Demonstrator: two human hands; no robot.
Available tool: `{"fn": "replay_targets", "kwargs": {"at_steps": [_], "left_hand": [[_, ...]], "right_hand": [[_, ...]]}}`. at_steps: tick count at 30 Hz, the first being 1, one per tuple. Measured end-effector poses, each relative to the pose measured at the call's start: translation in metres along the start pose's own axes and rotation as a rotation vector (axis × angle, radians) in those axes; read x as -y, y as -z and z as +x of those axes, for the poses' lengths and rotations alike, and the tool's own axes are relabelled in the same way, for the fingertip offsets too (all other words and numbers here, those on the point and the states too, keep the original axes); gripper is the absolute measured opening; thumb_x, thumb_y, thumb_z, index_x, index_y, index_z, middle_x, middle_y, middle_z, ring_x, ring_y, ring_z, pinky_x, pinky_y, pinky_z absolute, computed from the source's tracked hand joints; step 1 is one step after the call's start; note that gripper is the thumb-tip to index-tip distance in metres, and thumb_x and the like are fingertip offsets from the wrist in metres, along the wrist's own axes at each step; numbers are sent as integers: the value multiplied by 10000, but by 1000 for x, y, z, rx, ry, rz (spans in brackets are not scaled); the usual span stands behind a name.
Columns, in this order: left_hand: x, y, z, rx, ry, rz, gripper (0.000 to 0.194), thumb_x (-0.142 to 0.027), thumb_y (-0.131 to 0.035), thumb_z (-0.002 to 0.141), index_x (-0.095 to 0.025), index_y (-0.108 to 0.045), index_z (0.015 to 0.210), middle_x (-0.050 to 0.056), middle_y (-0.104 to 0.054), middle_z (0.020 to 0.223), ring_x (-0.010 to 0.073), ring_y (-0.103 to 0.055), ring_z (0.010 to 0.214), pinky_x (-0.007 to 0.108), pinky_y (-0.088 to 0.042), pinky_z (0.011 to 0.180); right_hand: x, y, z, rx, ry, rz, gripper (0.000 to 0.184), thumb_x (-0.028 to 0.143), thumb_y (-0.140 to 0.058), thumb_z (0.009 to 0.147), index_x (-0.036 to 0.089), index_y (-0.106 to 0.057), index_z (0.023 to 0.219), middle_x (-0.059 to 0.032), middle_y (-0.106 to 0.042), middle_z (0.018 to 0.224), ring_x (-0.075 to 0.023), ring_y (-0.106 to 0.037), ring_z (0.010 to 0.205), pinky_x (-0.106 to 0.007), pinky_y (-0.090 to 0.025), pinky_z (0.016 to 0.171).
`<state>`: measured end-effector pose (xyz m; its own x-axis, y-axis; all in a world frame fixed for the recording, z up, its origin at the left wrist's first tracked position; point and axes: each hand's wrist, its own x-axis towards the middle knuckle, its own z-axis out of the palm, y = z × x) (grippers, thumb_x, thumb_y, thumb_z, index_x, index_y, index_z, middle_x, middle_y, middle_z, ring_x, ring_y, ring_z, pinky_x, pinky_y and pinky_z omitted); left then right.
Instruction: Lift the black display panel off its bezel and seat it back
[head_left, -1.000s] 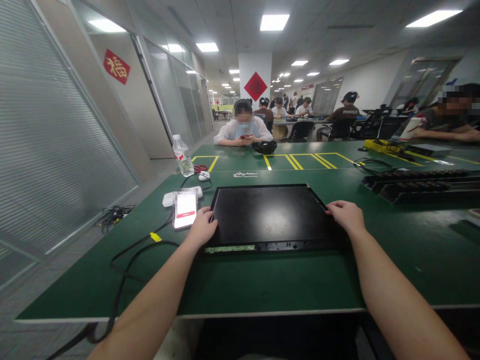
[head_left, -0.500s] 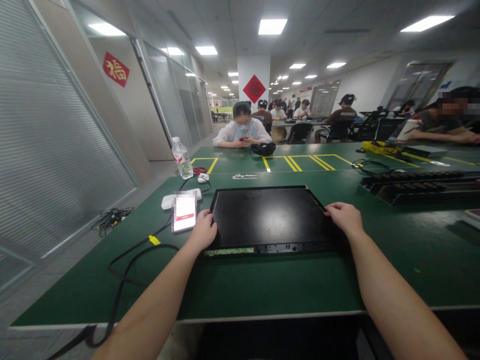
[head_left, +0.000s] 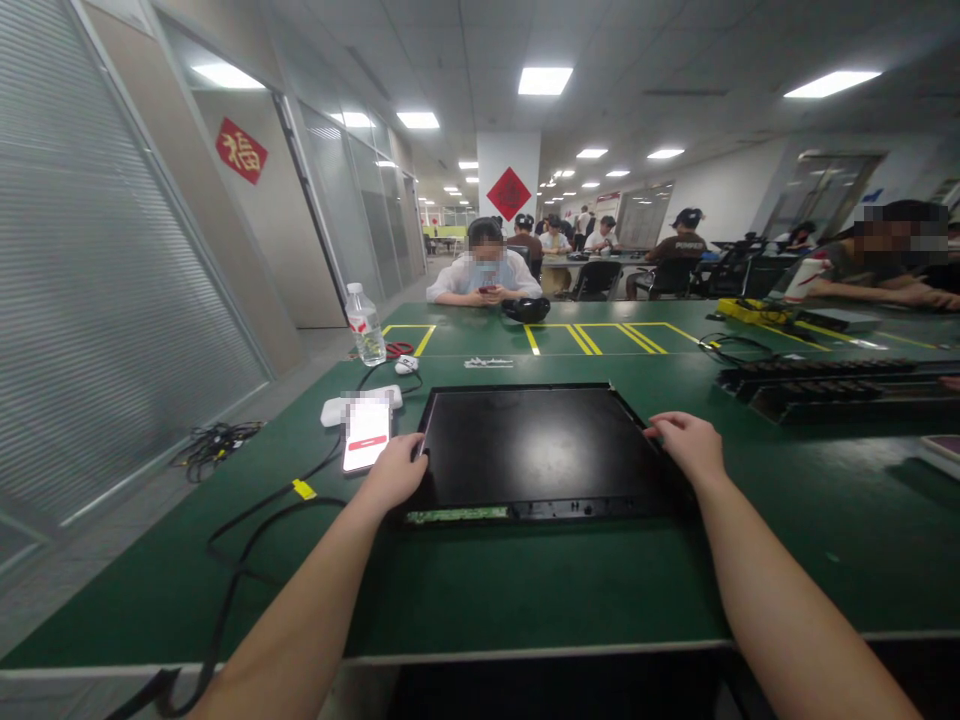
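Note:
A flat black monitor panel [head_left: 536,445] lies face up on the green table [head_left: 525,570], a strip of green circuit board showing along its near edge. My left hand [head_left: 395,472] grips the panel's left edge, fingers curled over it. My right hand [head_left: 688,445] holds the right edge the same way. Just left of my left hand lies a phone [head_left: 367,436] with a lit white screen.
A white power bank [head_left: 337,407], a black cable [head_left: 255,520] with a yellow tag, a water bottle [head_left: 364,325] and a white mouse [head_left: 406,365] sit at left. Black trays [head_left: 840,388] lie at right. People sit at the table's far side and further back.
The view has tipped up a little, so everything sits slightly lower in the picture. Both hands stay on the panel's edges; the panel itself has hardly moved.

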<state>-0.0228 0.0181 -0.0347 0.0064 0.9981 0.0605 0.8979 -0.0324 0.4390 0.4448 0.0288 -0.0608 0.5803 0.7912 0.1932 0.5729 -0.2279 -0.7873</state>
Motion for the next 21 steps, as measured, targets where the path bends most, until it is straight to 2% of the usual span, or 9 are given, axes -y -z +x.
{"fn": "replay_targets", "kwargs": {"at_steps": [6, 11, 15, 21], "left_hand": [[-1, 1, -3, -42, -9, 24, 467, -112, -556, 929, -106, -708, 1371, 203, -725, 1383, 342, -671, 1320, 426, -504, 1126], [8, -4, -1, -37, -3, 21, 551, -85, -517, 922, -142, -663, 1450, 199, -765, 1306, 351, -723, 1227, 442, -541, 1051], [15, -8, 1, -71, -10, 15, 629, -21, -545, 841, -176, -683, 1435, 181, -786, 1265, 335, -738, 1192, 413, -549, 1021], [9, -6, -2, -95, 23, -10, 566, -8, -530, 838, -192, -770, 1317, 157, -785, 1280, 331, -740, 1181, 395, -549, 1020]], "right_hand": [[1, 0, -2, -3, -5, 11, 298, 320, -567, 716, 232, -814, 856, -63, -814, 876, -266, -712, 839, -363, -504, 801], [-2, 1, 2, -25, -16, -42, 226, 310, -630, 743, 251, -836, 817, -74, -813, 914, -272, -716, 894, -334, -513, 794], [-8, -2, 7, 32, -53, -101, 190, 286, -668, 755, 250, -843, 821, -71, -809, 905, -259, -717, 864, -322, -516, 765], [-9, -9, 5, 103, 40, -212, 187, 260, -666, 786, 254, -843, 847, -50, -811, 909, -231, -730, 865, -288, -513, 731]]}}
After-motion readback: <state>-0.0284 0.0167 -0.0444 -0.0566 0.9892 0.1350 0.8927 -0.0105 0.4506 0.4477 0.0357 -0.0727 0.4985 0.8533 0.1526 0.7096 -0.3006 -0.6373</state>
